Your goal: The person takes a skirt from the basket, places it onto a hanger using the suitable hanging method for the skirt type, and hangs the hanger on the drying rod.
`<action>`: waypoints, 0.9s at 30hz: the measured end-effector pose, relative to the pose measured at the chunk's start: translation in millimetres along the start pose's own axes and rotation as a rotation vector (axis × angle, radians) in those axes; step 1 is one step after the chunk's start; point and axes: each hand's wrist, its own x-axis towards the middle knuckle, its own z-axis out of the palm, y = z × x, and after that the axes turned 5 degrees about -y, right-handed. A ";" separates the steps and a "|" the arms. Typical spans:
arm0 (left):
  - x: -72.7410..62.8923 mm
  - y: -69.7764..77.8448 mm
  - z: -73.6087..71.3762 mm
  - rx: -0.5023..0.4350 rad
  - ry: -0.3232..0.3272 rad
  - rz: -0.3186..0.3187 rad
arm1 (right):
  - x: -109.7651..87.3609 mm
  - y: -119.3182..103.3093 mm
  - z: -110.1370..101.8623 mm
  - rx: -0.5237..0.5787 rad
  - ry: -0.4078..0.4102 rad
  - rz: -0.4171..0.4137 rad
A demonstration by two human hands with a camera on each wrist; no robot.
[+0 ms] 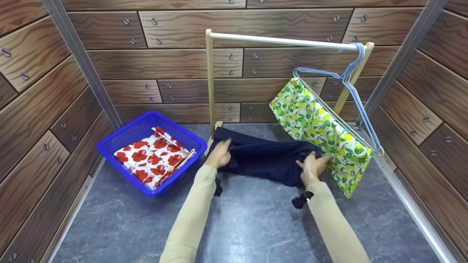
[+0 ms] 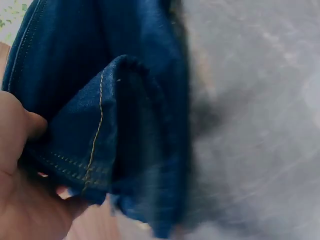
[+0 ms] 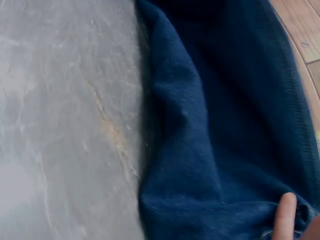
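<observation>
Dark blue denim jeans, folded over, stretch between my two hands above the grey floor. My left hand pinches the jeans at their left end. In the left wrist view, that hand has its thumb on a stitched hem and its fingers behind the denim. My right hand grips the right end, its thumb apart from the other fingers. The right wrist view shows one finger lying on the denim; the rest of that hand is mostly out of frame.
A blue plastic basket at left holds a folded red-flowered cloth. Behind stands a rack with a white rail. Blue hangers hang at its right end, bearing a lemon-print cloth close to my right hand. Wood-patterned walls surround the floor.
</observation>
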 end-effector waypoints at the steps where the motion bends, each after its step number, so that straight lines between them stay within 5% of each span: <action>1: -1.5 -1.9 4.2 0.001 -0.017 -0.023 | -0.3 -0.5 -1.2 -0.091 -0.015 -0.037; 4: -6.4 -5.3 14.4 0.030 -0.018 -0.062 | -1.5 -1.4 -5.8 -0.427 -0.047 -0.200; 7: -10.3 -3.9 19.0 0.051 0.100 -0.038 | -1.3 -3.6 -12.9 -0.639 -0.062 -0.395; 12: -19.3 0.0 15.8 0.062 0.416 0.154 | -1.7 -13.6 -31.1 -0.658 -0.085 -0.492; 16: -32.1 -7.8 9.9 0.097 0.535 0.298 | -3.0 -22.2 -45.7 -0.662 -0.140 -0.482; 19: -43.2 -13.8 0.5 0.090 0.544 0.335 | -0.7 -29.8 -53.0 -0.697 -0.282 -0.508; 21: -51.9 -16.5 -7.0 0.067 0.519 0.343 | 1.3 -34.0 -56.0 -0.675 -0.459 -0.470; 25: -71.8 -20.7 -22.7 0.031 0.398 0.357 | 5.4 -40.8 -60.0 -0.582 -0.835 -0.251; 27: -81.6 -23.0 -28.7 0.014 0.331 0.376 | 5.9 -42.8 -59.4 -0.567 -0.941 -0.106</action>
